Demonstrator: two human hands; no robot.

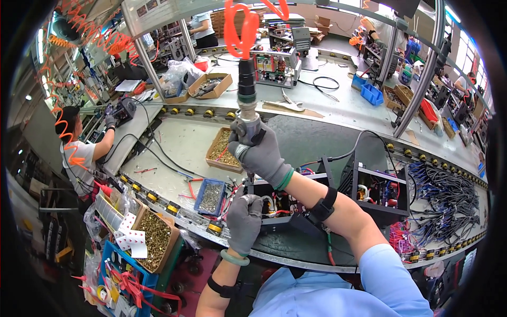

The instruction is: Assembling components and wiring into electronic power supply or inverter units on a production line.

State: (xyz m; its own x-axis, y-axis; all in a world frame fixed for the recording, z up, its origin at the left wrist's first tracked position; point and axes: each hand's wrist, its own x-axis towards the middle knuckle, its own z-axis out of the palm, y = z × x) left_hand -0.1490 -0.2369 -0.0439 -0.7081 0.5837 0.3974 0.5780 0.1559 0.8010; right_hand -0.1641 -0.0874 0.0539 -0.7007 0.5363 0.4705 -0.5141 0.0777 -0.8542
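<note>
One power driver held upright at the left end of an open black equipment case.
The right hand, grey-gloved, has its fingers wrapped firmly around the driver, an orange coiled hose at its top. The left hand, also gloved, is nearer, its fingers curled in beside the case's left edge; whether they pinch anything, I cannot tell. To the left sits a blue tray of small metal parts, with a cardboard box farther off; a second open case stands to the right.
</note>
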